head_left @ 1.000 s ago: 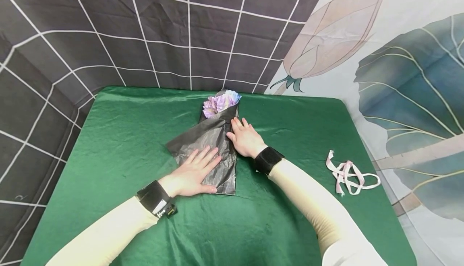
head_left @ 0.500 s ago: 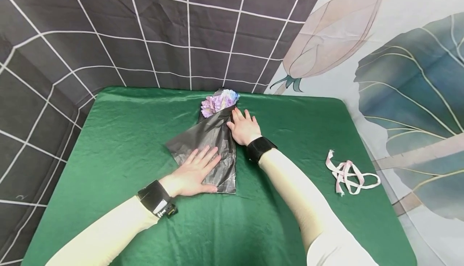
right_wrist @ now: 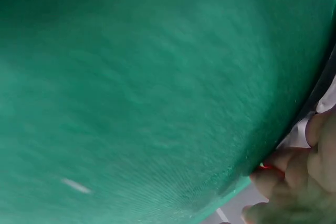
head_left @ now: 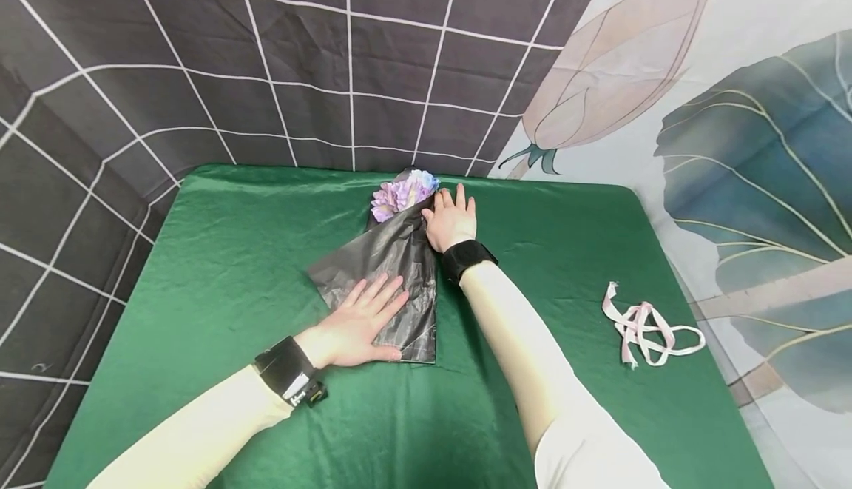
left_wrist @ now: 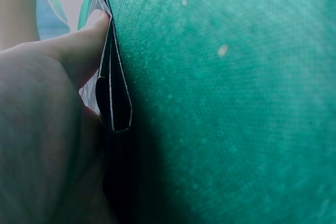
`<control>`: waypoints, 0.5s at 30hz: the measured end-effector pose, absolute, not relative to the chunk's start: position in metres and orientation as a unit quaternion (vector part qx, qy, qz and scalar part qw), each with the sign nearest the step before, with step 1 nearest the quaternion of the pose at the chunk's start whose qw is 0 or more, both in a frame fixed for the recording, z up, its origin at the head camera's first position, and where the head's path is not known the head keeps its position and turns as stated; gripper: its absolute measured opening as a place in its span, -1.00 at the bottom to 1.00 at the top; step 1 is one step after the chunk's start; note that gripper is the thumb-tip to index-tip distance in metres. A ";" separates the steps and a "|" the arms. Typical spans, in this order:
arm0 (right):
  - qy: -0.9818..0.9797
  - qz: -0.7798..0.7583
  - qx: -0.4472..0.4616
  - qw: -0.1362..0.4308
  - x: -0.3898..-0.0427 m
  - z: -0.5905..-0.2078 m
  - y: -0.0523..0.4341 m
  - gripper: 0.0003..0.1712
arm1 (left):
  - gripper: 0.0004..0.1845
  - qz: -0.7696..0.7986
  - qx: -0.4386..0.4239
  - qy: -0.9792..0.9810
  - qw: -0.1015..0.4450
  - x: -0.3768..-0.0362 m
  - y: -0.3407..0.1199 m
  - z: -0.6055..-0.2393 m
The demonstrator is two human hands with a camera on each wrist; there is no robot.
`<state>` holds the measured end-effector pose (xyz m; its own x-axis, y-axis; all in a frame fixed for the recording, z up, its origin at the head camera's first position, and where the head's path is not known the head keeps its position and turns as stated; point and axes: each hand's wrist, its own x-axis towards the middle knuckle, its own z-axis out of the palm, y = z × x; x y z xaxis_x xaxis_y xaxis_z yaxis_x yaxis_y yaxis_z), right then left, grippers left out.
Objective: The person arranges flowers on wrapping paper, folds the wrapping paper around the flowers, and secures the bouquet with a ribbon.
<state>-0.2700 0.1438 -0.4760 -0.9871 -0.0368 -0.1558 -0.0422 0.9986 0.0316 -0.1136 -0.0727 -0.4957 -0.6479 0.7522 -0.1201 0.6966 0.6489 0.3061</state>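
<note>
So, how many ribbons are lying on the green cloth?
1. The pink ribbon lies loose on the green cloth, right of the right hand and apart from the wrapped flowers. Others may be hidden.

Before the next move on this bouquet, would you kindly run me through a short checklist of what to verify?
1. Left hand flat on the lower end of the dark wrapping paper: ok.
2. Right hand at the wrap's upper right edge: ok.
3. Purple flowers showing above the wrap: ok.
4. Pink ribbon lying loose on the green cloth, apart from both hands: ok.
5. Fold creased firmly: cannot tell.
</note>
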 end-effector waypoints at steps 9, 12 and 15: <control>0.994 0.025 -0.009 0.104 -0.276 -0.475 0.155 -0.32 | 0.05 0.113 0.403 0.898 0.134 -0.108 -0.067 -0.491; 0.994 0.008 -0.017 0.111 -0.273 -0.472 0.156 -0.29 | 0.05 0.109 0.402 0.900 0.126 -0.110 -0.068 -0.492; 0.995 -0.020 -0.056 0.085 -0.256 -0.465 0.153 -0.25 | 0.05 0.113 0.398 0.903 0.114 -0.113 -0.071 -0.492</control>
